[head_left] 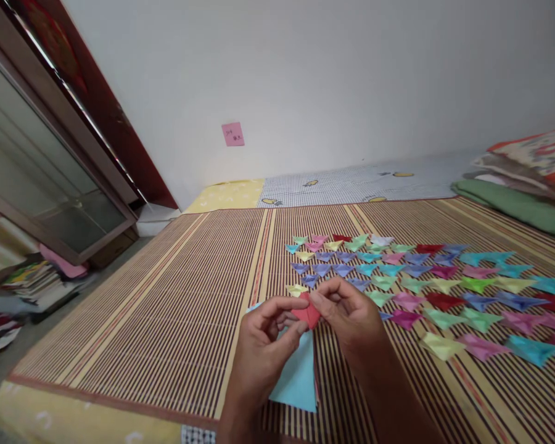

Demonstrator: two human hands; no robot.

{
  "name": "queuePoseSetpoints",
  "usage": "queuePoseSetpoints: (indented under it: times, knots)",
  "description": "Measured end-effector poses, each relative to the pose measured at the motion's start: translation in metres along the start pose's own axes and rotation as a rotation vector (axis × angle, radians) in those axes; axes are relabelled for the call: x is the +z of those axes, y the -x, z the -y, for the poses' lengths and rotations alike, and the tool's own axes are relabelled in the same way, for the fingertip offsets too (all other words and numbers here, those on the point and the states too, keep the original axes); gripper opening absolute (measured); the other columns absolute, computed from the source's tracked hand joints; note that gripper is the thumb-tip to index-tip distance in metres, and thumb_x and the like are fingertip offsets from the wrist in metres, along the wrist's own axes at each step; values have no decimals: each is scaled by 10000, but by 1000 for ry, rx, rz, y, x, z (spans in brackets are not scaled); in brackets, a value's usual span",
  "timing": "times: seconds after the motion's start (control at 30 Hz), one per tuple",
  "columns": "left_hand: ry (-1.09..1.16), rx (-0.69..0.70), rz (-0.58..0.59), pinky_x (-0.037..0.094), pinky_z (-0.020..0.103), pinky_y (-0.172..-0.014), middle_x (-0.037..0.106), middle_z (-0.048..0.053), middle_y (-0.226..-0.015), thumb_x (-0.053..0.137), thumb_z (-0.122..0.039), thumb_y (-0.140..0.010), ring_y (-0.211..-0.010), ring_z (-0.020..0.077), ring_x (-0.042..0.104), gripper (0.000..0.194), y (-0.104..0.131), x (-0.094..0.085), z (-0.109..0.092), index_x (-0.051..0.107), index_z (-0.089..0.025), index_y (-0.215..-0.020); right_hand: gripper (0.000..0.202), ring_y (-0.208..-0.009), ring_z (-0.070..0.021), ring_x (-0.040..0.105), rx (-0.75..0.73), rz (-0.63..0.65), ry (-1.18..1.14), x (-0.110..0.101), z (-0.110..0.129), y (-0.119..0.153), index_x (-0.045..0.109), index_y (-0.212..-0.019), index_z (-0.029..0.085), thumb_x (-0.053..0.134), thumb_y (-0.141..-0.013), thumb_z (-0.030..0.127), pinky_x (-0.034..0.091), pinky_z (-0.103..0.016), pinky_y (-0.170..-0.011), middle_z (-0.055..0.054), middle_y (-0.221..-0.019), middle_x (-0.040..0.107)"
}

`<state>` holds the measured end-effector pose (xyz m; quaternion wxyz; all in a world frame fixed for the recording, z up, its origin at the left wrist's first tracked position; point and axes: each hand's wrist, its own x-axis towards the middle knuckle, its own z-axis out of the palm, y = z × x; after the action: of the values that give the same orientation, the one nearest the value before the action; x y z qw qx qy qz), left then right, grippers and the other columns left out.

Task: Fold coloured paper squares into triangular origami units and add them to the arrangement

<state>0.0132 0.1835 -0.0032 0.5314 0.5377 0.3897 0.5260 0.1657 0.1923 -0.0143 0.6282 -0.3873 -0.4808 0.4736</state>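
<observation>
Red paper piece (307, 313): small, part-folded, pinched between both hands just above the striped mat (166, 296), low centre of view. Left hand (263, 342) at its 8 o'clock side, thumb and forefinger closed on the paper's left edge. Right hand (346, 317) at its 3 o'clock side, fingers (326, 295) curled shut on the top and right edge. Fold looks mid-way: a pointed shape is forming, but it does not yet match the finished pieces, as far as can be judged.

Directly under the hands, toward 6 o'clock, a stack of flat light-blue paper sheets (298, 376) lies on the mat; unfolded stock, apparently still to be worked.

From 12 through 3 o'clock of the hands, rows of folded paper triangles (411, 277) are laid out flat on the mat, in blue, green, pink, purple, yellow and red. Many dozens done, judged from the spread.

Farther out: folded bedding (522, 179) at 2 o'clock, a pink note (232, 134) on the wall at 12, a glass-fronted cabinet (41, 166) at 10, piled books (32, 280) on the floor at 9.

Hard to make out: the exact creases of the red piece, mostly covered by fingers. How many sheets are in the blue stack cannot be told. The rows run off the right edge, so the count is open. Writing on the note is unreadable.
</observation>
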Motion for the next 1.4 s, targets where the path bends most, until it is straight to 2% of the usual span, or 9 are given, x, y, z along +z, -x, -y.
queuePoseSetpoints:
  times: [0.1, 0.17, 0.27, 0.63, 0.8, 0.93, 1.07, 1.27, 1.4]
  knots:
    - [5, 26, -27, 537, 173, -681, 775, 26, -851, 783, -132, -793, -725, 106, 669, 206, 1, -3, -3, 805, -210, -982, 105, -767, -164, 671, -52, 82, 82, -6, 5, 1, 709, -911, 222, 644, -940, 298, 545, -288, -701, -8, -828, 702]
    - [8, 47, -31, 550, 169, -702, 781, 21, -862, 778, -108, -789, -749, 107, 687, 234, 1, -5, -4, 805, -221, -993, 96, -871, -190, 692, -104, 163, 126, -11, 7, 2, 736, -960, 233, 656, -908, 237, 561, -323, -767, -29, -931, 717]
    - [13, 67, -33, 570, 187, -733, 794, 25, -890, 790, -119, -787, -772, 118, 707, 226, 0, -6, -5, 807, -226, -986, 131, -936, -208, 695, -174, 226, 193, -15, 10, 1, 753, -950, 247, 703, -855, 172, 562, -355, -827, -31, -966, 717]
    - [-28, 211, -34, 601, 263, -781, 797, 52, -885, 793, -189, -841, -864, 185, 738, 75, 1, -9, -5, 829, -230, -892, 94, -895, -195, 696, -283, 210, 222, -7, 15, 2, 779, -869, 251, 728, -889, 175, 554, -358, -829, -22, -887, 745]
    - [-44, 217, -152, 598, 235, -739, 796, 24, -895, 782, -215, -866, -798, 156, 744, 110, 2, -4, 1, 810, -250, -966, 116, -900, -188, 689, -274, 147, 154, -4, 11, 2, 775, -860, 258, 724, -882, 157, 553, -342, -819, -13, -884, 738]
    - [-121, 278, -133, 570, 215, -731, 759, 3, -825, 731, -204, -908, -768, 136, 715, 64, 3, -3, 1, 786, -235, -897, 112, -880, -190, 686, -281, 138, 181, -1, 12, 2, 775, -859, 248, 711, -894, 164, 542, -341, -800, -16, -868, 727]
    - [-163, 235, -107, 553, 206, -698, 752, 7, -818, 701, -209, -930, -736, 128, 695, 77, 3, -3, -2, 749, -209, -869, 146, -816, -174, 669, -278, 155, 198, 2, 13, 2, 740, -815, 232, 668, -918, 156, 517, -324, -769, -1, -817, 702]
    - [-148, 177, -147, 545, 222, -689, 730, 11, -772, 722, -231, -908, -721, 140, 689, 90, 3, 2, 1, 729, -182, -832, 162, -884, -198, 675, -222, 145, 186, 4, 12, 4, 700, -779, 214, 630, -920, 178, 519, -333, -797, -17, -832, 683]
    - [-141, 132, -170, 537, 209, -683, 726, 7, -765, 732, -244, -898, -721, 132, 679, 82, 0, 4, 2, 724, -179, -848, 162, -841, -201, 658, -191, 128, 170, 6, 10, 4, 677, -754, 212, 623, -906, 192, 523, -336, -770, -21, -807, 669]
